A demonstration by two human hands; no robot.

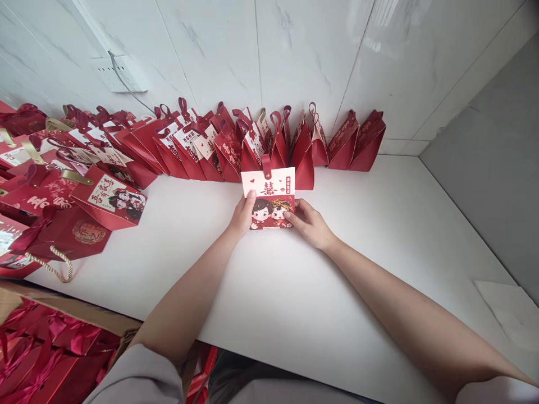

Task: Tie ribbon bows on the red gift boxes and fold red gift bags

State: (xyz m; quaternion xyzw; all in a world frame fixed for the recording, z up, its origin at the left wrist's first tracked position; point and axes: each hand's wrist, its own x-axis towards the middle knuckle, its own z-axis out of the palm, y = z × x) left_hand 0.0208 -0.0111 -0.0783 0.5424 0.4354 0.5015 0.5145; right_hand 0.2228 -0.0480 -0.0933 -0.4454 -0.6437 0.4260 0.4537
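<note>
the step in hand seems to be steadying the wedding favor box [269,200], in front of the row of red gift boxes [304,171]; contact with the white surface [261,292] is unclear. the left hand [241,215] and right hand [315,225] pinch its opposite sides with their fingers [305,209]. the next move calls for even, gentle pressure.

The printed box [269,203] looks like smooth card, its small stud [267,176] metallic. The counter [290,292] is smooth with a soft sheen, the wall tiles [307,56] glossy, the ribbons [81,339] satiny, the handle [67,261] twisted cord.
</note>
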